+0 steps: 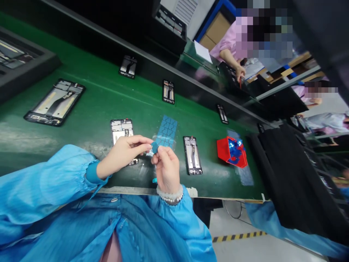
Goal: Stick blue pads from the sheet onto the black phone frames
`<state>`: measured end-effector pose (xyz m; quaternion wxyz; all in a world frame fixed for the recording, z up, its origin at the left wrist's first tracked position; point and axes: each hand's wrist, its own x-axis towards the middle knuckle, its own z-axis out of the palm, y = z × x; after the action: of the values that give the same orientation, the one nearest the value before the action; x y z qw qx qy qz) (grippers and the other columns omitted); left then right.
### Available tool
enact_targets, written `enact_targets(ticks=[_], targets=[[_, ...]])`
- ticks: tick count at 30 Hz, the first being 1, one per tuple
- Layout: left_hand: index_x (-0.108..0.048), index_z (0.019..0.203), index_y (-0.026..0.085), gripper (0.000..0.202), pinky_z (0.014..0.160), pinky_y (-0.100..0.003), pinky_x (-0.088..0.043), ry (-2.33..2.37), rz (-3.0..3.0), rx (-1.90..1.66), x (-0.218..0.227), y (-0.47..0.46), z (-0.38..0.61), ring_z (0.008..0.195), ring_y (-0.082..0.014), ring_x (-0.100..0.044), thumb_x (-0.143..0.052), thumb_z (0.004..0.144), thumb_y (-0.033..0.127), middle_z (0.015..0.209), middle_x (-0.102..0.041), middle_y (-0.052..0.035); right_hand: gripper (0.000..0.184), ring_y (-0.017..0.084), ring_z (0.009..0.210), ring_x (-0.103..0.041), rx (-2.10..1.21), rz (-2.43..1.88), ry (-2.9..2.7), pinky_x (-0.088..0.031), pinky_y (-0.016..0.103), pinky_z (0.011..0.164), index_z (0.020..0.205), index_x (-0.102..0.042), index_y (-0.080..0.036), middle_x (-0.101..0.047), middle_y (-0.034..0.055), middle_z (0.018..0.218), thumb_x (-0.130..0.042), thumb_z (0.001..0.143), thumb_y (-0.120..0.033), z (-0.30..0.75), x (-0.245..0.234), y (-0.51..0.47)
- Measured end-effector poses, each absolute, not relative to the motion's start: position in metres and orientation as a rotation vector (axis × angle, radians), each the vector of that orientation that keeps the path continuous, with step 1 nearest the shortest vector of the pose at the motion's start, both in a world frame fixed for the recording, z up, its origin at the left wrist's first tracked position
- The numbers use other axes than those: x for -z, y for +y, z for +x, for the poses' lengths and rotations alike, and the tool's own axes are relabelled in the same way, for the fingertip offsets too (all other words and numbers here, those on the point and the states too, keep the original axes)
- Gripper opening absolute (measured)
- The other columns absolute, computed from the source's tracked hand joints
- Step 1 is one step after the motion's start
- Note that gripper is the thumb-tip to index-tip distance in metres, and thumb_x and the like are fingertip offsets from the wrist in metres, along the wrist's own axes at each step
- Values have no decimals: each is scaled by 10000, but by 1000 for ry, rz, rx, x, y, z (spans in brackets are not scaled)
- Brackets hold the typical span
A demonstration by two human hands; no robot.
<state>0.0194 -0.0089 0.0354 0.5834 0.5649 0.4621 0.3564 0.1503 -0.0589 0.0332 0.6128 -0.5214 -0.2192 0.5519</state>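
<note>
Between the fingertips of both hands is a small blue sticker piece (154, 147). My left hand (124, 151) pinches it from the left, and my right hand (167, 165) grips its right edge with thumb and finger. Just beyond the fingers lies a sheet of blue die-cut stickers (167, 128) on clear backing. Beneath my left hand, partly covered, rests an opened phone frame (121, 125). To the right of my right hand is another opened phone frame (193, 154), lying flat with its ribbon cable showing.
A red bin (223, 149) with blue scraps sits on the right of the green bench (95, 102). Further phone frames lie at left (56, 102) and along the back. A black tray (27, 72) stands far left. Across the divider, a person in pink works.
</note>
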Motion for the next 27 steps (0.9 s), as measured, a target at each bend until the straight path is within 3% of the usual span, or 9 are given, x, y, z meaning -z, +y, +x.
enact_targets(ticks=[7, 10, 13, 15, 16, 18, 22, 24, 27], targets=[[-674, 706, 167, 227, 585, -224, -484, 1114, 1390, -853, -40, -7, 4, 620, -143, -604, -619, 744, 384, 685, -689, -11, 233, 78, 518, -455, -1099, -1317, -802, -394, 239, 573, 666, -563, -177, -506, -62, 518, -652, 743, -378, 132, -32, -62], [-685, 872, 167, 291, 662, -252, -491, 1188, 1586, -873, -41, 6, -21, 723, -171, -626, -586, 768, 420, 839, -708, -37, 237, 147, 709, -574, -812, -1498, -1203, -467, 316, 724, 864, -631, -167, -645, 24, 728, -563, 819, -390, 126, -26, -61], [-565, 1209, 169, 461, 795, -306, -468, 1466, 1750, -897, -39, 20, -50, 839, -194, -624, -501, 840, 438, 1059, -677, -64, 650, 310, 1121, -517, -495, -1669, -1705, -393, 499, 963, 1242, -516, -108, -609, 176, 1171, -620, 750, -520, 114, -13, -64], [-577, 1198, 173, 442, 830, -328, -449, 1588, 1796, -787, -36, 25, -62, 873, -212, -620, -456, 873, 446, 1051, -680, -67, 972, 397, 1271, -373, -383, -1734, -1873, -328, 573, 1017, 1366, -364, -32, -470, 257, 1337, -677, 650, -608, 105, -4, -67], [-607, 1148, 180, 415, 799, -317, -457, 1579, 1765, -753, -35, 25, -65, 842, -208, -623, -461, 870, 451, 996, -692, -59, 1037, 403, 1291, -344, -359, -1738, -1880, -325, 576, 1023, 1387, -317, -9, -438, 274, 1358, -683, 635, -622, 101, -1, -68], [-654, 1005, 189, 351, 670, -265, -468, 1471, 1607, -774, -32, 20, -62, 707, -171, -607, -502, 847, 464, 822, -687, -28, 958, 351, 1257, -396, -379, -1694, -1770, -366, 531, 1012, 1387, -313, -24, -483, 255, 1312, -666, 688, -577, 98, 0, -68], [-640, 766, 168, 313, 477, -188, -375, 1172, 1248, -869, -36, 2, -40, 509, -89, -463, -560, 821, 466, 596, -558, 19, 443, 176, 843, -597, -743, -1558, -1263, -509, 335, 749, 1121, -581, -133, -642, 96, 942, -613, 780, -414, 104, -13, -61], [-631, 737, 156, 302, 445, -178, -345, 1075, 1122, -861, -39, -5, -30, 488, -75, -435, -589, 804, 447, 588, -547, 18, 287, 107, 630, -553, -960, -1490, -1027, -477, 251, 587, 920, -641, -148, -627, 25, 749, -624, 763, -388, 109, -19, -57], [-632, 739, 150, 273, 442, -169, -342, 1005, 1049, -811, -39, -10, -25, 475, -66, -424, -599, 808, 412, 561, -533, 25, 221, 65, 509, -467, -1080, -1411, -829, -404, 203, 488, 753, -639, -148, -564, -31, 578, -658, 727, -366, 114, -21, -54]])
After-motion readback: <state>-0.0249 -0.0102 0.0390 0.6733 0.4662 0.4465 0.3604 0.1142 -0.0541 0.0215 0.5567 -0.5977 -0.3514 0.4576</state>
